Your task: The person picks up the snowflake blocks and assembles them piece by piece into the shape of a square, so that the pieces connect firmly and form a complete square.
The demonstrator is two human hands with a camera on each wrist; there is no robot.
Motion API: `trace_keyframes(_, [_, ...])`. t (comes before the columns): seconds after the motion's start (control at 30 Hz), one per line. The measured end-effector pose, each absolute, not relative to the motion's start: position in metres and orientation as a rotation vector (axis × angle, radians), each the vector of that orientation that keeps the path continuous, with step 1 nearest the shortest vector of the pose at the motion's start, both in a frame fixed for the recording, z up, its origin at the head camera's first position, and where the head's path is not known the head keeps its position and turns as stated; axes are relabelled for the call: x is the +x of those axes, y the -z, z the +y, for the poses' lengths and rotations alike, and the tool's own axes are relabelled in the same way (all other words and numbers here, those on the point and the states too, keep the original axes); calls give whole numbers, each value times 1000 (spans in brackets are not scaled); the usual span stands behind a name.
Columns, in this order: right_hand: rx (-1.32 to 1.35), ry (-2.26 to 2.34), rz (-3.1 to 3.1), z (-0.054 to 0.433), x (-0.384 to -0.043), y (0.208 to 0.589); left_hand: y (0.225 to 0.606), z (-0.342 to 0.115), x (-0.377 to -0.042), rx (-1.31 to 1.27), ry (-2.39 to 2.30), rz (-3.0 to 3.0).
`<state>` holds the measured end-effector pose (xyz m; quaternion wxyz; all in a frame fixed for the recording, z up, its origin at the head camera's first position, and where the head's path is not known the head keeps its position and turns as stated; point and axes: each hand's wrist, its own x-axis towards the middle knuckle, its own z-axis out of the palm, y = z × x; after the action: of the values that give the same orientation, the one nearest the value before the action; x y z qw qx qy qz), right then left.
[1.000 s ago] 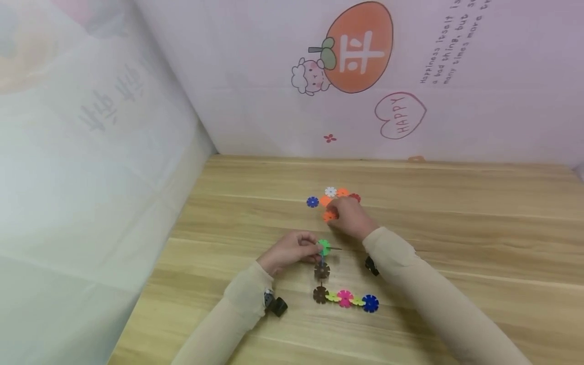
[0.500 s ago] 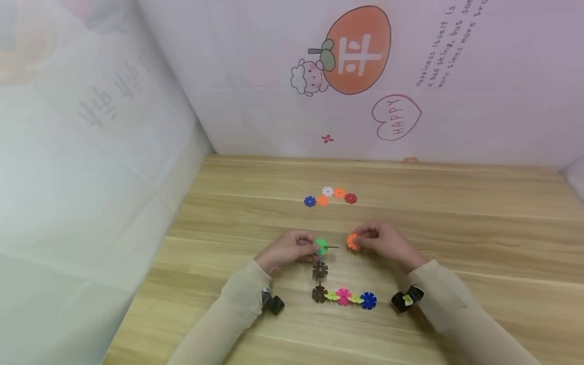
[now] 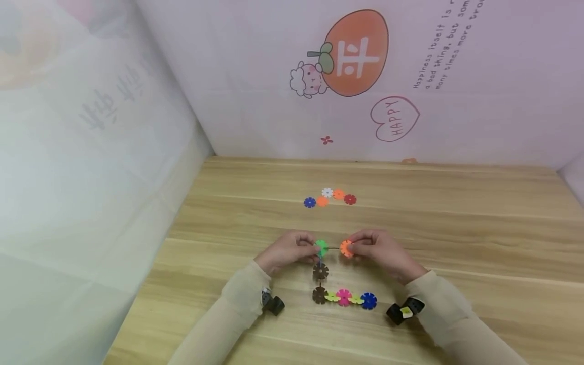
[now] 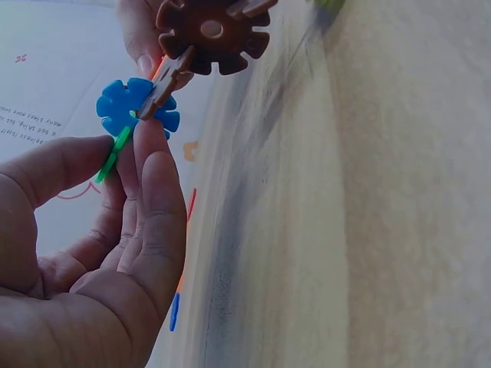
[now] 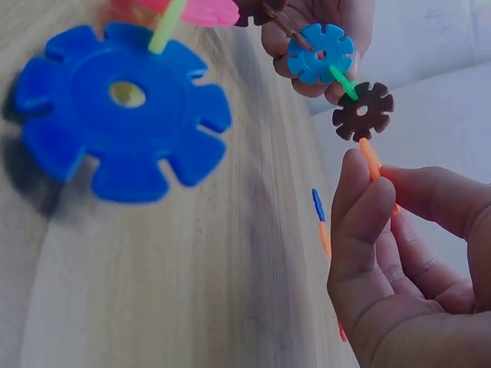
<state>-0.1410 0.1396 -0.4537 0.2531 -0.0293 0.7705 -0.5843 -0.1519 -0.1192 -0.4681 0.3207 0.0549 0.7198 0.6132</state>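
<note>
Snap-together notched plastic discs form an L-shaped chain. My left hand (image 3: 292, 249) pinches the green disc (image 3: 321, 247) near the chain's far end. Beside it is a light blue disc (image 5: 309, 67). A brown disc (image 5: 376, 109) stands edge-on between the green disc and an orange disc (image 3: 347, 248). My right hand (image 3: 385, 253) pinches that orange disc between thumb and fingers, its edge right at the brown disc's rim. Nearer to me the chain turns at a brown disc (image 3: 320, 295) and runs right through a pink disc (image 3: 344, 297) to a dark blue disc (image 3: 368, 301).
Farther back on the wooden table (image 3: 456, 218) lie loose discs: a blue disc (image 3: 309, 203), a white disc (image 3: 327, 192), two orange discs (image 3: 338, 194) and a red disc (image 3: 350, 199). A printed cloth (image 3: 255, 101) hangs behind the table, and another cloth (image 3: 114, 203) at the left.
My right hand has taken an orange disc from the loose discs, brought it back toward me, then moved left to the brown disc's edge. My left hand has stayed on the green disc.
</note>
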Motion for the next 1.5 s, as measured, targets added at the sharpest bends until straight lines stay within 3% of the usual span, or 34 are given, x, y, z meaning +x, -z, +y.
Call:
trace_keyframes(1.13, [-60,1675,2009,136,-138,454,463,-111,-150,98,-1557,1942])
trace_keyframes(1.5, [-140,1634,2001,137,-140,452,458,-115,-157,205,-1309,2121])
